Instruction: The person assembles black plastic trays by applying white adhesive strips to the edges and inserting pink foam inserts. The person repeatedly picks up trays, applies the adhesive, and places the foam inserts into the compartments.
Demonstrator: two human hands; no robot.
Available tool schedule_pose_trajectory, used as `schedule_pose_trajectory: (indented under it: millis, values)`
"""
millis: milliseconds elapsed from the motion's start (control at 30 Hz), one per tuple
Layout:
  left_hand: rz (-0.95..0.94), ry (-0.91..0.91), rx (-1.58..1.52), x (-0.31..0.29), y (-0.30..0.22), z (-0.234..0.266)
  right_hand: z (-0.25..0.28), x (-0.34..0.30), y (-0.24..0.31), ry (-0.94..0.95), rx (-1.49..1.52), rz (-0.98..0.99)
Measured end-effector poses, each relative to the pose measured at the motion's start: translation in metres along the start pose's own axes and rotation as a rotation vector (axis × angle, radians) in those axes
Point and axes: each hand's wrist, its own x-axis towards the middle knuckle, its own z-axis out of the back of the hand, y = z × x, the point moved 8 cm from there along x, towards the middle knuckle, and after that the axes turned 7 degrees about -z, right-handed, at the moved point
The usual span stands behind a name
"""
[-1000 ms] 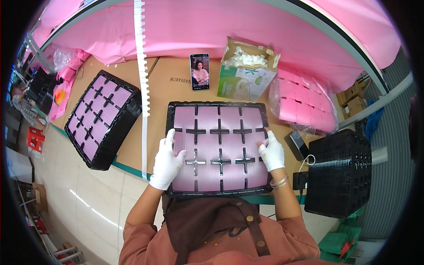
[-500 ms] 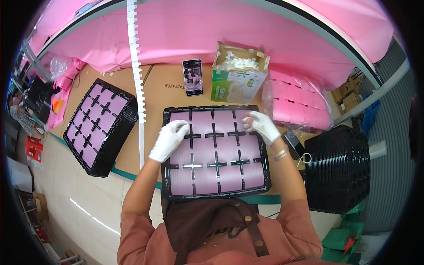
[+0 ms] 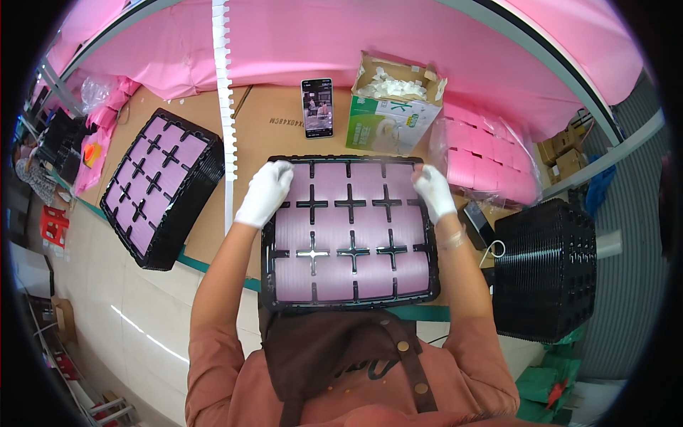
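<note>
In front of me lies a black plastic tray with cross-shaped dividers and shiny light purple pieces filling its compartments. My left hand, in a white glove, has its fingers curled at the tray's far left corner. At the far right corner, my gloved right hand closes its fingers on the rim; its bare fingertips show at the front of the glove. What lies under the curled fingers is partly hidden.
A second filled black tray stack stands on the left. Behind are a phone and a box of white scraps. Bagged pink pieces lie at the back right, with stacked black trays nearer. A white notched strip hangs left.
Both hands have moved apart, from over the purple pieces out to the tray's far corners, and their fingers have closed there. The view has shifted slightly; the tray stays in place.
</note>
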Motion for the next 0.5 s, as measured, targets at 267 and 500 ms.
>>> schedule_pose_trajectory:
  millis: [267, 500]
  values:
    - [-0.395, 0.638, 0.16, -0.12, -0.071, -0.03, -0.025, -0.14, -0.015, 0.531, 0.222, -0.473]
    - [-0.418, 0.788, 0.216, -0.163, -0.095, -0.007, -0.017, -0.174, -0.022, 0.648, -0.539, -0.568]
